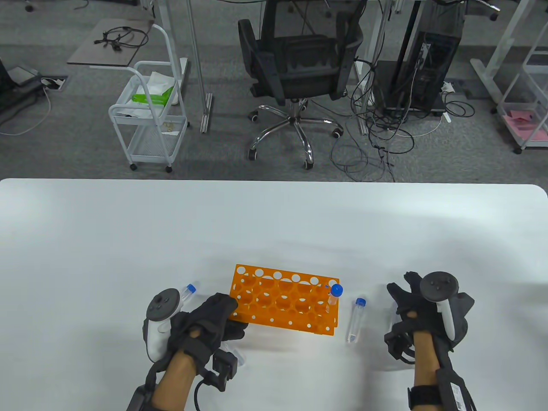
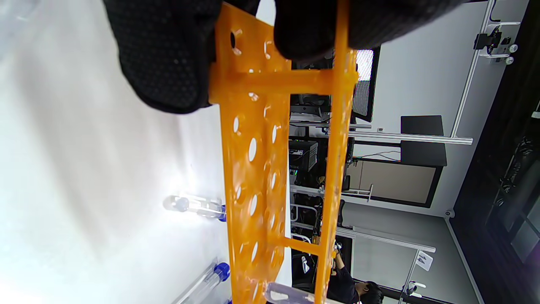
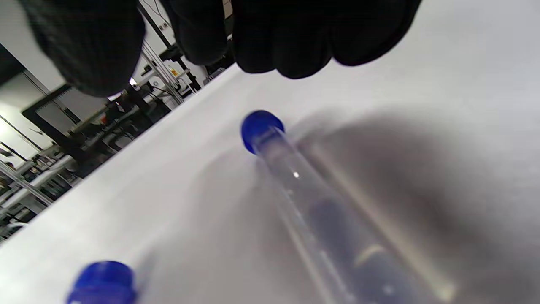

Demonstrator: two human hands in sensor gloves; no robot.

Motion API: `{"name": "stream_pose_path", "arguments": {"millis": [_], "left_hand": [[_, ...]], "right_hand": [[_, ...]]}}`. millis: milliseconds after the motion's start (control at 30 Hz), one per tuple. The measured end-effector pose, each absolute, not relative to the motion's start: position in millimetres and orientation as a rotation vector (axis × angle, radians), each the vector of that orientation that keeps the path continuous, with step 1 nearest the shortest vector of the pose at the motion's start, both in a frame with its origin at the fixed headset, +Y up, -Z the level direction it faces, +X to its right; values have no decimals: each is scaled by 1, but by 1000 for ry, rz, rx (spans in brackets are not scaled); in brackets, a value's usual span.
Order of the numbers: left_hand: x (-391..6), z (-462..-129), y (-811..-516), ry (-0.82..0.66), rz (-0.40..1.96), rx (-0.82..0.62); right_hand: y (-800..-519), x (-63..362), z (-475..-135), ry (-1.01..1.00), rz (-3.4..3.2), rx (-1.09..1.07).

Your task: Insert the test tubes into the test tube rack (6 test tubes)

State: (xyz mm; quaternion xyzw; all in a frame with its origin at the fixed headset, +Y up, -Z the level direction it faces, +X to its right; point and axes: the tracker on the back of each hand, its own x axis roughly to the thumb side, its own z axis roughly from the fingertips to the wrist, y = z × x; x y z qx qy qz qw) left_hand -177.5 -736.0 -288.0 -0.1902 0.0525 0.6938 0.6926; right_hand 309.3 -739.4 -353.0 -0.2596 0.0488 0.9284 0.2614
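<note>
The orange test tube rack [image 1: 284,304] stands on the white table [image 1: 274,222]. My left hand [image 1: 229,314] grips its left end; the left wrist view shows the fingers [image 2: 168,55] pinching the rack [image 2: 261,169]. One blue-capped tube [image 1: 335,295] stands in the rack's right end. A second tube [image 1: 356,321] lies just right of the rack. My right hand [image 1: 404,295] hovers, fingers apart, over a third lying tube [image 3: 303,190] without touching it. Another blue cap [image 3: 101,283] shows at the lower left of the right wrist view.
A tube [image 1: 187,293] lies behind my left hand, and another [image 1: 238,358] lies partly hidden under my left wrist. Two lying tubes [image 2: 194,205] [image 2: 206,280] show past the rack in the left wrist view. An office chair [image 1: 299,77] and a cart [image 1: 150,115] stand beyond the table.
</note>
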Motion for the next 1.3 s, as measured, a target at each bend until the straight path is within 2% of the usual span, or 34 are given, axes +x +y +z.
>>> {"name": "stream_pose_path", "arguments": {"millis": [100, 533, 933, 1300], "left_hand": [[-181, -287, -737, 118, 1551, -425], [-190, -287, -743, 131, 1545, -435], [-194, -287, -743, 116, 1561, -440], [-193, -286, -743, 107, 1561, -447]], "right_hand": [[-745, 310, -354, 209, 2478, -707], [-755, 299, -364, 302, 2711, -769], [-762, 291, -369, 217, 2869, -854], [-760, 296, -369, 145, 2832, -848]]}}
